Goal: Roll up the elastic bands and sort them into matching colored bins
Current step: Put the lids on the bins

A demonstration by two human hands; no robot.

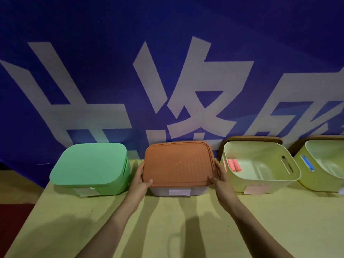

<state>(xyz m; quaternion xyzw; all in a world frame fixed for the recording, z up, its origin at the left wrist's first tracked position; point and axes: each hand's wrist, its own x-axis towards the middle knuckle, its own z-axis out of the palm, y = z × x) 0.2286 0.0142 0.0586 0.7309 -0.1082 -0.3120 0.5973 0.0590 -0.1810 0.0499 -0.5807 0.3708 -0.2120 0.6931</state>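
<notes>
I am looking down at both hands gripping the orange lid (178, 164) that is sitting on the middle bin (162, 191). The left hand (141, 178) is clamping its left edge and the right hand (220, 176) its right edge, each with the thumb lying on top near the front corner and the fingers curling round the side. I am judging the sorting to be well along. At least two pink rolls (233, 164) are lying together against the left wall of the open bin (260, 181) just to the right, and I am finding no loose bands on the table (186, 220). The green bin (89, 166) on the left is standing closed under its own lid. What is inside it or the middle bin is hidden from me, so I cannot count what is done there (nor can I tell whether this lid is going on or coming off). The far-right bin (316, 181) is running off the frame, and the blue strip (307, 162) at its handle slot is too small to make out.
</notes>
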